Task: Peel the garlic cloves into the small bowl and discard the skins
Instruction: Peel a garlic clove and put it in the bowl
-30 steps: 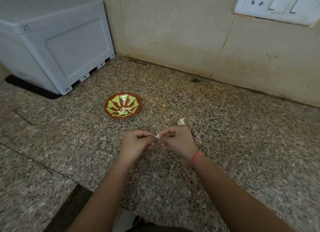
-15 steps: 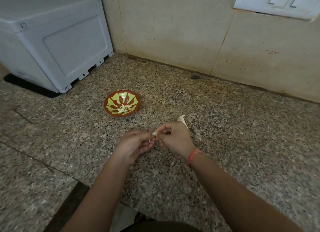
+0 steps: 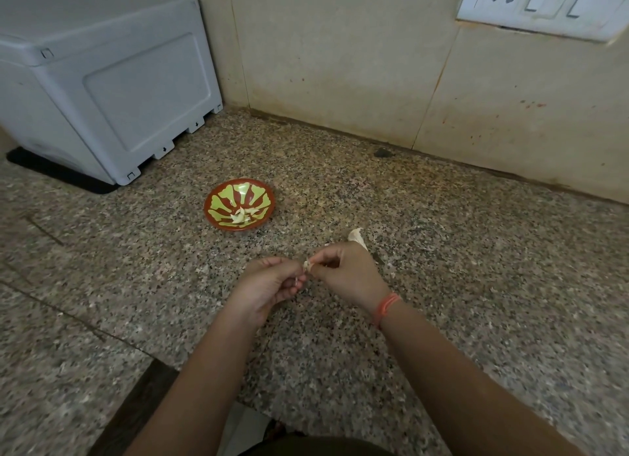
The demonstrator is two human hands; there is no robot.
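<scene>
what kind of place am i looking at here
Most likely a home kitchen: a speckled granite countertop meets a tiled wall with a socket and switch plate, and peeled garlic lies in a small bowl while the right hand pinches a garlic clove.

Right grip [image 3: 343, 271]: pinches a garlic clove [image 3: 309, 265] at its fingertips; orange band [image 3: 386, 307] on the wrist.
Left grip [image 3: 269, 285]: fingers curled, tips just beside the clove; contact unclear.
Small bowl [image 3: 218, 214]: on the worktop [image 3: 476, 285] beyond the left grip, holding peeled cloves [image 3: 242, 216].
Skin scrap [image 3: 356, 236]: just beyond the right grip.
Grey box [image 3: 102, 91]: well beyond the left grip, leftward.
</scene>
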